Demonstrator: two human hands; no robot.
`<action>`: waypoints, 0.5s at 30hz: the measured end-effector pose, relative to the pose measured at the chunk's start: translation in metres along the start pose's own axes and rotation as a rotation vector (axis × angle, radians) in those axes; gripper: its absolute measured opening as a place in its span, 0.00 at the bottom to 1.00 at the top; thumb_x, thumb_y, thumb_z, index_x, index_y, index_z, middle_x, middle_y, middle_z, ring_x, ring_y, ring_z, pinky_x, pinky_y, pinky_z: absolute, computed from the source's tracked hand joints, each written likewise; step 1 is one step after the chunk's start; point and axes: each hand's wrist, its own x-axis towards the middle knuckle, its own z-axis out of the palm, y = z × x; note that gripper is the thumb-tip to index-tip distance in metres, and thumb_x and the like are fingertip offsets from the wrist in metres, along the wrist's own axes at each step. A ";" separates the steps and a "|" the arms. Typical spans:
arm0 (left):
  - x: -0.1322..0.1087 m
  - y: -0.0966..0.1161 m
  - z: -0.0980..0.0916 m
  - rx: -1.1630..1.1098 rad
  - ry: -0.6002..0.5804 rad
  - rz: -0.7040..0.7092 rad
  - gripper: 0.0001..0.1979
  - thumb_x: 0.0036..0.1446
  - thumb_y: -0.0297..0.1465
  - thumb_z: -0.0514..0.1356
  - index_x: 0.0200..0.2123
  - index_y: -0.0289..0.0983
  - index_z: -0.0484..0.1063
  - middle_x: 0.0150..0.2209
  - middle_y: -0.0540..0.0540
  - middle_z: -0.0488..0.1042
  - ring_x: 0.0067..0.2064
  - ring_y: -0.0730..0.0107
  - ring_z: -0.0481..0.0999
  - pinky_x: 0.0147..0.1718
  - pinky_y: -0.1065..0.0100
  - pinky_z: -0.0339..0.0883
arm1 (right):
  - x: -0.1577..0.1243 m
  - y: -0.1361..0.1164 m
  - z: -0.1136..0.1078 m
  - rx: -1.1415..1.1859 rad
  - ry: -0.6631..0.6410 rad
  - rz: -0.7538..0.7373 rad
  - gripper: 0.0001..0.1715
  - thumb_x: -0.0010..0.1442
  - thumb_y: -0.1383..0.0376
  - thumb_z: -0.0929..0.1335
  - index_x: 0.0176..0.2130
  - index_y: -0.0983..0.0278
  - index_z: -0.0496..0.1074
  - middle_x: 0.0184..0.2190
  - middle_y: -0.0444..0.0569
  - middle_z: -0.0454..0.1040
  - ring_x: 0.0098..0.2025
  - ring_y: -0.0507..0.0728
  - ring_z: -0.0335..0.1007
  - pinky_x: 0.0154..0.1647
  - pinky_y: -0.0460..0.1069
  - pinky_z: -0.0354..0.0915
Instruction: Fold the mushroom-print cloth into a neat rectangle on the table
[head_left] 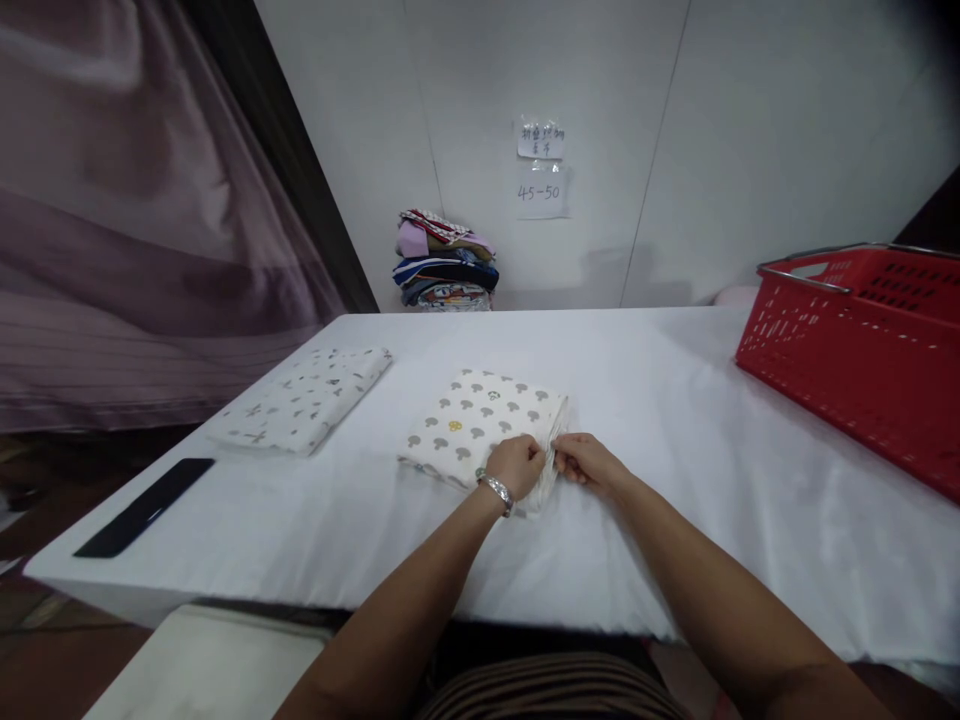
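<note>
A folded white cloth with grey mushroom prints [480,415] lies on the white-covered table [637,390]. My left hand [516,466], with a silver bracelet at the wrist, is closed on the cloth near its right front part. At the cloth's right edge, my right hand [589,462] pinches the layered side with thumb and fingers. The two hands are close together but apart. Another folded white cloth with small brown and grey prints [307,400] lies flat to the left.
A black phone-like slab [146,508] rests at the table's left front. The red basket [855,350] stands at the right edge. Stacked clothes [446,265] are behind the table, near paper signs [542,190] on the wall. A pinkish curtain [135,220] hangs at left.
</note>
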 end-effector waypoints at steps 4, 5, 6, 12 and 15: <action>0.002 0.000 0.001 0.056 0.022 0.000 0.10 0.56 0.31 0.52 0.32 0.39 0.74 0.34 0.47 0.77 0.37 0.68 0.74 0.35 0.70 0.62 | 0.000 0.001 0.000 -0.010 -0.013 -0.013 0.15 0.50 0.58 0.67 0.19 0.64 0.64 0.13 0.39 0.66 0.11 0.44 0.52 0.10 0.42 0.43; 0.002 -0.001 0.002 0.060 0.024 0.001 0.10 0.56 0.31 0.52 0.32 0.39 0.74 0.34 0.47 0.77 0.37 0.68 0.73 0.35 0.70 0.62 | 0.000 0.001 0.000 -0.008 -0.020 -0.016 0.15 0.50 0.58 0.67 0.19 0.64 0.64 0.13 0.39 0.66 0.11 0.44 0.52 0.10 0.42 0.44; 0.002 -0.001 0.002 0.062 0.026 0.002 0.11 0.56 0.31 0.52 0.32 0.39 0.74 0.34 0.47 0.77 0.37 0.67 0.73 0.35 0.70 0.62 | 0.000 0.001 -0.001 -0.006 -0.027 -0.019 0.16 0.50 0.58 0.67 0.19 0.64 0.64 0.13 0.39 0.66 0.11 0.44 0.52 0.10 0.42 0.44; -0.001 0.000 0.001 0.035 0.055 -0.006 0.10 0.56 0.32 0.52 0.31 0.38 0.73 0.33 0.47 0.76 0.36 0.68 0.73 0.35 0.70 0.62 | -0.001 -0.002 -0.005 0.062 -0.106 -0.024 0.13 0.47 0.59 0.69 0.21 0.64 0.63 0.15 0.39 0.68 0.11 0.44 0.52 0.10 0.42 0.41; -0.002 0.001 0.001 0.006 0.040 -0.007 0.08 0.54 0.35 0.55 0.31 0.38 0.72 0.32 0.48 0.76 0.36 0.68 0.73 0.33 0.70 0.62 | -0.001 -0.003 -0.006 0.077 -0.118 -0.021 0.12 0.46 0.60 0.69 0.21 0.65 0.64 0.15 0.40 0.68 0.11 0.44 0.53 0.10 0.42 0.41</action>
